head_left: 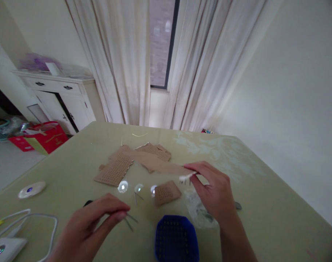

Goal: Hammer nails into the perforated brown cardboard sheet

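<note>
My left hand [100,222] is pinched shut on thin metal pins [131,218], which stick out between thumb and forefinger in a V. My right hand [211,183] grips the end of a long brown card strip [160,164] above the table. Short thin prongs show below the strip's edge near my fingers. Two more thin pins [138,196] lie on the table between my hands. Close to them is a small brown card [168,193] with rows of dark marks. A blue basket [177,222] stands in front, and a clear plastic bag [196,209] lies under my right hand.
Brown perforated cards [114,169] lie in a loose pile mid-table [269,218]. At left are a white disc [32,190], a white device [7,249] and a looped white cable [55,229]. A cabinet [59,98] and red bags [50,136] stand beyond.
</note>
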Tool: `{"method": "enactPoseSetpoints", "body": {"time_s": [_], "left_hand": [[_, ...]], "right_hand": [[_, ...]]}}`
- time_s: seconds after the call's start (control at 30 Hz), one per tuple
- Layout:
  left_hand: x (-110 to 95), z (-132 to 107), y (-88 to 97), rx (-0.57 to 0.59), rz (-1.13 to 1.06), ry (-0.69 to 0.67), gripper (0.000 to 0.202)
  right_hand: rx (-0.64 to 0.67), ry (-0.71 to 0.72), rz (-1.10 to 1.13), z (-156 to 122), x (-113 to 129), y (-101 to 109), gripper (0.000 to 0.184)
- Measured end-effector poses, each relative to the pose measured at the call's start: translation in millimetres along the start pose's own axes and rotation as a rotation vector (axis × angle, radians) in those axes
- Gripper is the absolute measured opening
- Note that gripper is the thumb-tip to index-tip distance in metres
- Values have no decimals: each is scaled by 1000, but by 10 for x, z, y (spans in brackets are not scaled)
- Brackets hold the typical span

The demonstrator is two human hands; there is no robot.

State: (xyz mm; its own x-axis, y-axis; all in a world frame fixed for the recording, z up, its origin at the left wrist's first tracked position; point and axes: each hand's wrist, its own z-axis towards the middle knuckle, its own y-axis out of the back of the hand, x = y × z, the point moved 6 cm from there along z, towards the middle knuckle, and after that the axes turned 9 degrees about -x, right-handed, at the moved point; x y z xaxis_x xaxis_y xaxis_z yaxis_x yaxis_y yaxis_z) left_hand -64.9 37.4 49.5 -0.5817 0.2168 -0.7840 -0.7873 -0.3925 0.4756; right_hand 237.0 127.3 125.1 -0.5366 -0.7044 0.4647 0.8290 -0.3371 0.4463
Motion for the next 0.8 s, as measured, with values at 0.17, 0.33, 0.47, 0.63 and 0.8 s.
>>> {"method": "enactPoseSetpoints", "body": {"time_s": [0.17, 0.33, 0.47, 0.63, 0.8], "left_hand": [[616, 287, -589, 299, 121, 216, 31], [908, 355, -805, 258, 276, 200, 29], [1016, 375, -830, 205, 319, 224, 29], [761, 292, -802, 64, 123, 220, 39], [81, 55, -958, 158, -450, 364, 64]], "right_hand": [[54, -350, 215, -61, -229, -181, 18], [108, -510, 454, -141, -222, -334, 22], [139, -511, 525, -142, -156, -367, 23], [86, -357, 440, -107, -56, -329, 20], [61, -95, 342, -121, 139, -322, 15]]}}
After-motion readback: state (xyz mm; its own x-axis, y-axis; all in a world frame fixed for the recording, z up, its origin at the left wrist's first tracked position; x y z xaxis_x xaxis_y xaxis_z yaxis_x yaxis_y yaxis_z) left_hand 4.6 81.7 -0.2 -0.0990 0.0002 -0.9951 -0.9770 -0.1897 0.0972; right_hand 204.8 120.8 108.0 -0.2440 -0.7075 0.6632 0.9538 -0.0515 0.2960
